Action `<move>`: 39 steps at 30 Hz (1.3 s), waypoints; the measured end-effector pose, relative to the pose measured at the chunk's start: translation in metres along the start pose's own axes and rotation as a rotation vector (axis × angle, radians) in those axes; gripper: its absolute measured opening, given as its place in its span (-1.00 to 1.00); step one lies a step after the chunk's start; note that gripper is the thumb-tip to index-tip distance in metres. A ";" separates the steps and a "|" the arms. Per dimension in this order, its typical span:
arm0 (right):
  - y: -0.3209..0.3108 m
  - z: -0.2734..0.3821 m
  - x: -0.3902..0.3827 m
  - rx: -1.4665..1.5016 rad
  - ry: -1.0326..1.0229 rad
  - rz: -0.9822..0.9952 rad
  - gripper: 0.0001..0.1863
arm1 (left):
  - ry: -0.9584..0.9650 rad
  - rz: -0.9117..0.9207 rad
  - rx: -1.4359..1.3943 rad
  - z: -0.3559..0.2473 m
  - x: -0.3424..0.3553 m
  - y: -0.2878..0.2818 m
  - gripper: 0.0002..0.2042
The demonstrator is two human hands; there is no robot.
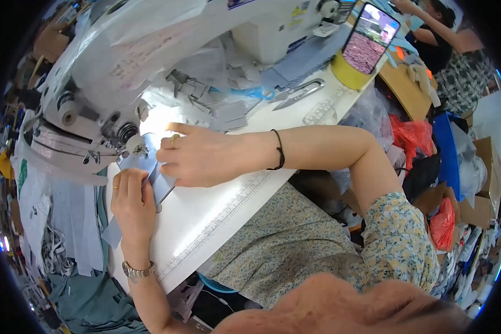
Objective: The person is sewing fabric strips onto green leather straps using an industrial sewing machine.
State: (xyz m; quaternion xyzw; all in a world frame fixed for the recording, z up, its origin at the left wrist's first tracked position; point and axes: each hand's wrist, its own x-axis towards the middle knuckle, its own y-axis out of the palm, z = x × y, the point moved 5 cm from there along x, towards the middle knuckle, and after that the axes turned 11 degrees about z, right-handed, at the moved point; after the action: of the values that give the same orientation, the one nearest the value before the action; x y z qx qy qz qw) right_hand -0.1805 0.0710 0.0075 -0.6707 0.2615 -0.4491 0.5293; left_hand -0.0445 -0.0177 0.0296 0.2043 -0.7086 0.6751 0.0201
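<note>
A piece of light blue-grey fabric [161, 185] lies under the head of a white sewing machine [55, 146], close to the needle area. My left hand [132, 207] has its fingers bent and closed on the fabric's near left edge. Part of the cloth sticks out beside that wrist. My right hand [197, 157] rests palm down across the fabric from the right, its fingers spread and pointing toward the needle area. The machine head and my fingers hide the needle and much of the cloth.
Grey fabric scraps [197, 92] lie behind my right hand. Metal thread snips [300, 93] and a phone [370, 36] on a yellow tape roll [350, 72] stand farther right. Strips of cloth [78, 222] hang at the left. Another person [451, 50] is at the far right.
</note>
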 end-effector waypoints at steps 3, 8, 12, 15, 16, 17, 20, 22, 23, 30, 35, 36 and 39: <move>0.003 -0.008 0.000 0.133 0.061 0.068 -0.69 | -0.005 0.013 0.006 -0.003 0.002 0.000 -0.79; 0.007 -0.004 0.005 0.115 0.058 0.037 -0.68 | -0.016 0.010 0.037 0.001 -0.003 0.000 -0.79; -0.006 -0.002 0.002 0.142 0.036 -0.031 -0.76 | 0.068 -0.127 0.055 -0.005 -0.003 -0.008 -0.81; -0.007 -0.002 -0.002 0.159 0.022 -0.047 -0.75 | 0.057 -0.177 0.060 -0.005 0.000 -0.008 -0.77; -0.006 -0.001 0.000 0.157 0.042 -0.037 -0.74 | 0.083 -0.214 0.054 -0.005 -0.001 -0.008 -0.79; -0.007 0.000 0.001 0.166 0.029 -0.040 -0.74 | 0.123 -0.259 0.038 -0.007 -0.002 -0.006 -0.80; -0.006 0.001 0.004 0.170 0.039 0.013 -0.70 | 0.109 -0.163 0.044 -0.005 -0.005 0.004 -0.84; -0.007 -0.001 0.003 0.164 0.028 -0.011 -0.70 | 0.087 -0.159 0.024 -0.003 -0.006 0.003 -0.84; -0.007 -0.001 0.003 0.168 0.023 -0.012 -0.70 | 0.072 -0.155 0.006 -0.001 -0.007 0.002 -0.85; -0.010 -0.001 0.004 0.147 0.023 -0.010 -0.69 | 0.086 -0.161 -0.006 0.003 -0.009 0.002 -0.87; -0.010 0.000 0.003 0.145 0.015 -0.033 -0.70 | 0.101 -0.153 0.000 0.002 -0.008 0.002 -0.89; -0.009 0.000 0.003 0.144 0.018 -0.036 -0.70 | 0.101 -0.152 -0.001 0.001 -0.007 0.001 -0.89; -0.009 -0.002 0.001 0.138 0.025 -0.032 -0.70 | 0.090 -0.118 -0.030 0.000 -0.006 0.003 -0.81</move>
State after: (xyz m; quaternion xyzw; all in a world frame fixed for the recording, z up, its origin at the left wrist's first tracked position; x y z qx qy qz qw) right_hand -0.1826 0.0722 0.0166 -0.6311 0.2258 -0.4830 0.5635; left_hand -0.0402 -0.0159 0.0255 0.2151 -0.7038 0.6704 0.0948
